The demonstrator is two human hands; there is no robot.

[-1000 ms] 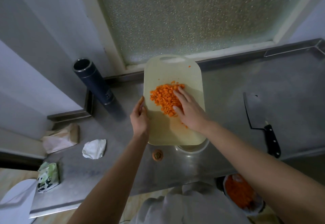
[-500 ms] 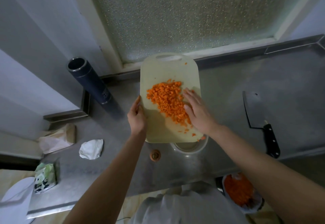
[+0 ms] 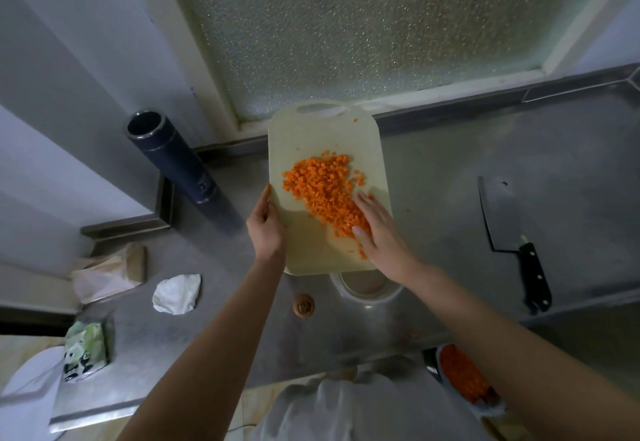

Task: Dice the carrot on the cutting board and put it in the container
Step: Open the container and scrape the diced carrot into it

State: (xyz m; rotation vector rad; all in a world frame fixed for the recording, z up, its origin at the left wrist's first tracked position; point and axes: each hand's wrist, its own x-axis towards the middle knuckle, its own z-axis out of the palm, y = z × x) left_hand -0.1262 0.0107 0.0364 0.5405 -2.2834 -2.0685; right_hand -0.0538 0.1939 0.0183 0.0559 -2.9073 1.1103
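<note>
Diced carrot [image 3: 325,191] heaped mid-frame on cutting board [image 3: 322,129] over container [image 3: 367,290]: light, loose, scatter-prone, probably best swept not pinched; left hand [image 3: 266,229] gripping board's left edge, right hand [image 3: 381,233] flat, fingers straight, against pile.

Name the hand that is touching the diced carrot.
The right hand, laid flat against the diced carrot on the cutting board; the left hand only grips the board's left edge.

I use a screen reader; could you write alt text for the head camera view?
A left hand grips the edge of a cutting board held over a container, while the right hand, fingers flat, rests against a pile of diced carrot on it. A cleaver lies on the steel counter to the right.
</note>
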